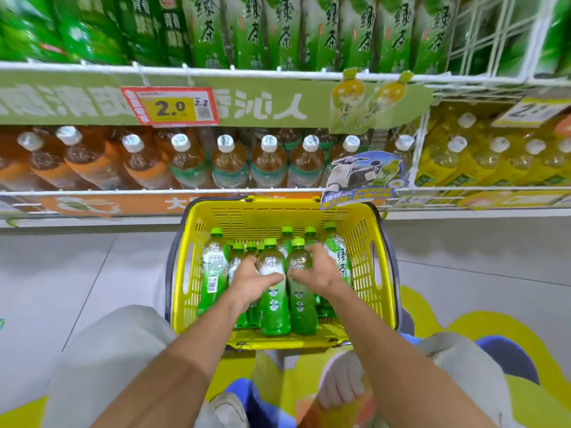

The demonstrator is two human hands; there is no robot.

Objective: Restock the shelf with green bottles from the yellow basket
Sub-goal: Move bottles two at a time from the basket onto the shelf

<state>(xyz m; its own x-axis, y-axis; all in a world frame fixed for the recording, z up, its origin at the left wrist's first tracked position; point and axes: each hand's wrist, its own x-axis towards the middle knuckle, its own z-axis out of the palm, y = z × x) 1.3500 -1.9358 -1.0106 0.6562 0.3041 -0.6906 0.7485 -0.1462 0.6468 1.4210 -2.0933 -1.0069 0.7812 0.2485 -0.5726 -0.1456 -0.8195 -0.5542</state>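
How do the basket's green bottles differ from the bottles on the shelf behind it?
Caps: basket bottles green, shelf bottles white. Contents: basket bottles look green, shelf bottles brown. Handling: the left hand and right hand each grip one of the basket bottles; shelf bottles sit untouched. All are capped.

Brown bottles (228, 162) with white caps stand in a row under a price tag (170, 106), beside yellow bottles (500, 168).
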